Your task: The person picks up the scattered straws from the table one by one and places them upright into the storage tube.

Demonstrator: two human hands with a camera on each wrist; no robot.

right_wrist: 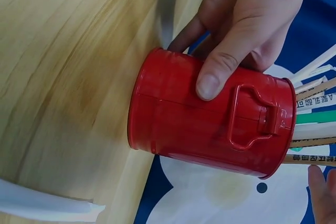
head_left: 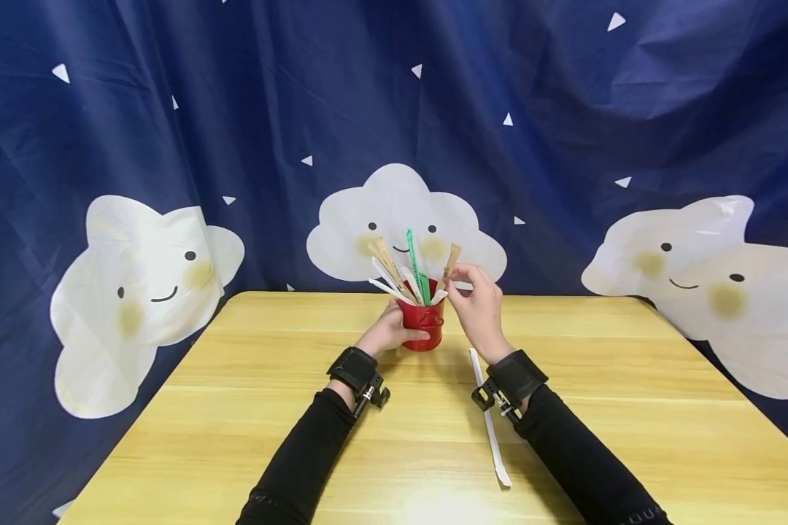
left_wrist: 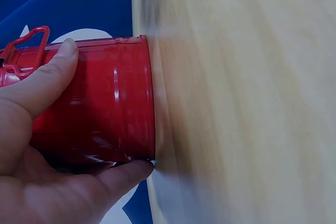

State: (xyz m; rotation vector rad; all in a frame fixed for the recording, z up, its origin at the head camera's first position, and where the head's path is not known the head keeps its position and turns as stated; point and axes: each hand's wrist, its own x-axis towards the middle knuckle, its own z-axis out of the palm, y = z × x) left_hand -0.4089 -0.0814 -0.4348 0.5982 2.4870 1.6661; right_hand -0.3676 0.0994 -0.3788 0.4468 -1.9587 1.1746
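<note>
My left hand [head_left: 384, 332] grips a small red metal bucket [head_left: 423, 334] near the far edge of the table. In the left wrist view its thumb lies along the side of the bucket [left_wrist: 100, 98], below a wire handle. Several paper-wrapped straws stick up out of it, including a green straw [head_left: 412, 255], tan straws and white ones. At the right side of the rim, my right hand [head_left: 482, 310] pinches a brown paper-wrapped straw [head_left: 453, 257]. The right wrist view shows a fingertip against that brown straw [right_wrist: 299, 159], whose lower end is inside the bucket.
A white wrapped straw [head_left: 494, 441] lies on the wooden table [head_left: 236, 423], partly under the right wrist strap. Behind the table hangs a dark blue curtain [head_left: 249, 95] with smiling white clouds.
</note>
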